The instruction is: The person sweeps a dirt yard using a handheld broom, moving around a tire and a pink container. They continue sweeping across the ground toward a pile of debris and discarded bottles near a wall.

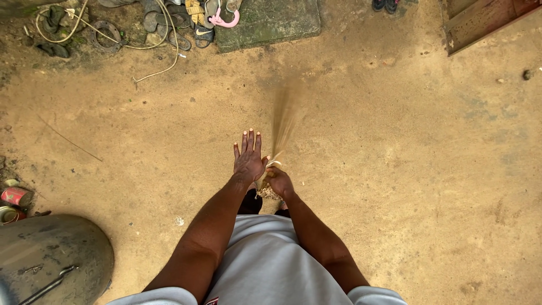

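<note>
Your right hand (pixel 279 182) grips a broom (pixel 280 127) just right of your flat left hand (pixel 249 158), with sandals (pixel 195 17) and a slab (pixel 268 22) far ahead, cans (pixel 15 197) at left, and a drum (pixel 51 257) behind them.

The floor (pixel 395 169) is bare packed earth, sandy brown and evenly lit by soft daylight, with small stones scattered over it. Well beyond the fingers, a dark mossy slab (pixel 271 22) lies beside a heap of worn sandals (pixel 186 20) and a pale looping cord (pixel 164 51), and a reddish wooden board (pixel 485 22) lies far out to their right. Far to their left and behind them sit a grey rounded metal lid (pixel 53 257) and a red tin can (pixel 16 196).
</note>
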